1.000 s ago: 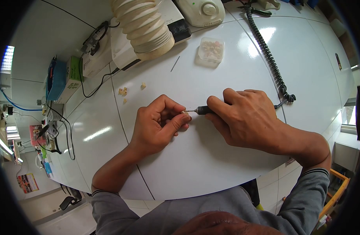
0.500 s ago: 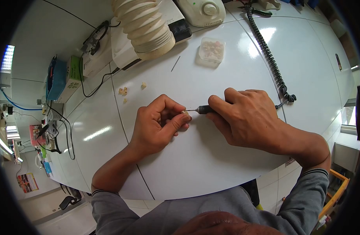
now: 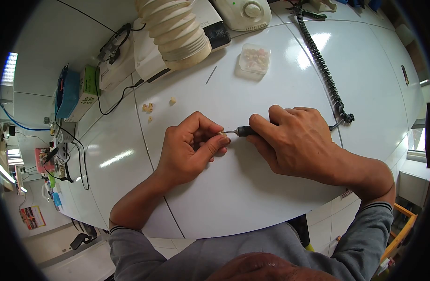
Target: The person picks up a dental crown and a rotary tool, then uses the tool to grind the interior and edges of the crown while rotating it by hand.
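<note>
My left hand (image 3: 194,145) pinches a small pale piece (image 3: 221,134) between thumb and index finger, which cover most of it. Wrapped round a dark rotary handpiece (image 3: 243,131) is my right hand (image 3: 292,138). The handpiece's thin metal tip points left and meets the small piece at my left fingertips; whether they touch is too small to tell. Several yellowish pieces (image 3: 150,108) lie on the white table (image 3: 252,196) beyond my left hand. A clear box (image 3: 255,59) of pinkish pieces stands farther back.
A ribbed hose (image 3: 184,42) hangs over a white machine (image 3: 145,56) at the back. A thin metal rod (image 3: 211,75) lies near it. The coiled black cord (image 3: 323,70) runs down the right side. A white device (image 3: 243,13) stands at the back, boxes (image 3: 88,89) at the left.
Both hands keep nearly the same pose and hold. The background objects have shifted very slightly right in the view.
</note>
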{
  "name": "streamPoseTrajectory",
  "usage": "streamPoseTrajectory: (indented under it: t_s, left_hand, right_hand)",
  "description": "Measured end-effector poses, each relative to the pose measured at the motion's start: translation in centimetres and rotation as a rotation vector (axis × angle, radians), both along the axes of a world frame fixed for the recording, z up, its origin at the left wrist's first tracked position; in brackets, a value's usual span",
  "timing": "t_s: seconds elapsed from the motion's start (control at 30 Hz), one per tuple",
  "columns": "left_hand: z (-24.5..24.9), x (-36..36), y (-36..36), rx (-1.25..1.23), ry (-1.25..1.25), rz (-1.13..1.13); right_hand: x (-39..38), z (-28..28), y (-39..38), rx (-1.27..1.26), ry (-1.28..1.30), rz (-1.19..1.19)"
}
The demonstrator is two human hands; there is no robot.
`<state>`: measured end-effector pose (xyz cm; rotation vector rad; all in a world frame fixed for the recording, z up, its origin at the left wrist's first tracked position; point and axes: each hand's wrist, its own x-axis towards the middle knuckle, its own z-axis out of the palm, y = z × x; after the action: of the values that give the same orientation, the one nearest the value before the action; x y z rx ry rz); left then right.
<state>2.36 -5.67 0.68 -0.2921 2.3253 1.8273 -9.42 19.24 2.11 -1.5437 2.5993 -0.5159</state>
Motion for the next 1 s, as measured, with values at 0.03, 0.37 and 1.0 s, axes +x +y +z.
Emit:
streamPoseTrajectory:
  t_s: [0.03,0.37,1.0]
  left_hand:
    - [0.02,-0.05,0.02,-0.002,0.001,-0.003]
    - [0.04,-0.09,-0.01,0.003,0.004,0.002]
    - [0.06,-0.10,0.03,-0.003,-0.006,-0.005]
  right_hand:
    - [-0.02,0.03,0.00,-0.005,0.006,0.001]
    - [-0.10,0.16,0.05,0.014,-0.012,-0.007]
    - [-0.31,0.64,0.00,0.062,-0.075,0.010]
